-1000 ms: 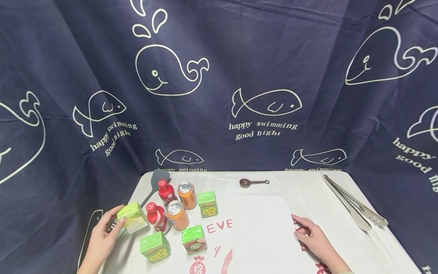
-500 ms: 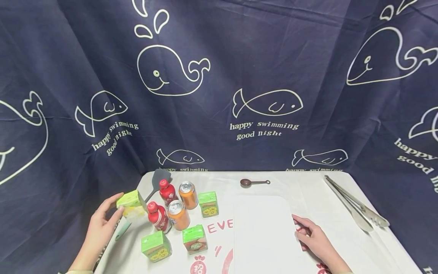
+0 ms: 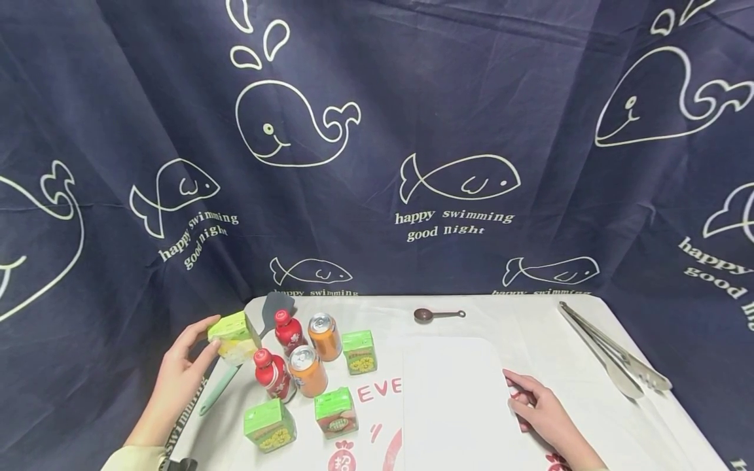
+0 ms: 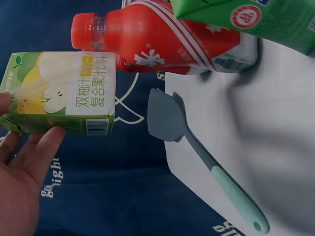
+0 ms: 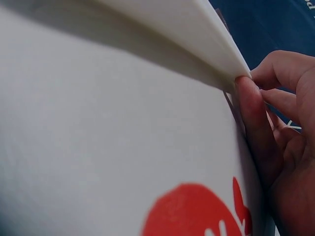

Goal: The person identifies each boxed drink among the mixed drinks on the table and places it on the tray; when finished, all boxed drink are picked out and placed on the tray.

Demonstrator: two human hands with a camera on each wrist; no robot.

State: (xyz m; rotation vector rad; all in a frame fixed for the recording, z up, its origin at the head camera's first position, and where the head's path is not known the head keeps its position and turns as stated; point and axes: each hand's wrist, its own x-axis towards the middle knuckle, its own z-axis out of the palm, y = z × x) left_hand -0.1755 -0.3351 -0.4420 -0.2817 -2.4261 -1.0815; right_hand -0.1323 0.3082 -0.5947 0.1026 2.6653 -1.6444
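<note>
My left hand (image 3: pixel 179 373) grips a green-and-yellow juice carton (image 3: pixel 235 338) at the table's left side, above the spatula. In the left wrist view this carton (image 4: pixel 64 91) shows its pear-and-citrus printed face, with fingers under it. Below it lies a spatula (image 4: pixel 167 118) with a grey head and mint handle. Two red bottles (image 3: pixel 273 373) stand just right of the carton. On the right, my right hand (image 3: pixel 543 411) pinches the right edge of a white board (image 3: pixel 453 399). In the right wrist view, that board (image 5: pixel 182 29) stands apart from the printed tablecloth below.
Two orange cans (image 3: pixel 307 371) stand beside the bottles. Three more green juice cartons (image 3: pixel 269 425) stand around them. A brown measuring spoon (image 3: pixel 436 315) lies at the back, and metal tongs (image 3: pixel 612 353) lie at the right. A dark blue curtain (image 3: pixel 377 131) hangs behind the table.
My left hand has lifted the carton a little farther back and to the right, uncovering the spatula's mint handle. My right hand stays on the board's edge.
</note>
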